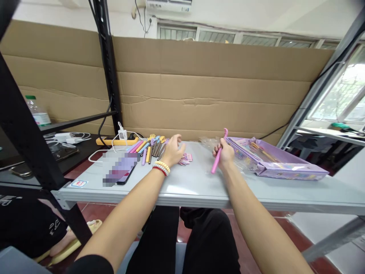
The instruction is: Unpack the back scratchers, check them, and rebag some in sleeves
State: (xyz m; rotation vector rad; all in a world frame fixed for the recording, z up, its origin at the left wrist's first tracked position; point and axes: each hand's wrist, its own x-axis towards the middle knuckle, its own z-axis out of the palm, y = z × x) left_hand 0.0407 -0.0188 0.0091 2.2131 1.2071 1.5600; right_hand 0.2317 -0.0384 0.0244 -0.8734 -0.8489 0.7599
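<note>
My right hand (226,153) is wrapped round the handle of a pink back scratcher (216,163), which tilts upright with its curved claw end at the top. My left hand (172,151) hovers by the pile, fingers bent but apart, with nothing seen in it. Beside it lie several back scratchers (147,146) in pink, yellow, blue and purple, their clawed ends toward the cardboard. Small pink printed cards (186,158) are heaped just right of my left hand. Crinkled clear plastic (207,144) lies behind and around my right hand.
An open purple box (291,173) with packed items stands on the right of the grey table (194,189). At left are a phone (128,174), a yellow power strip (104,141) and white cables. Cardboard (211,87) walls the back; a black post (106,57) rises at left.
</note>
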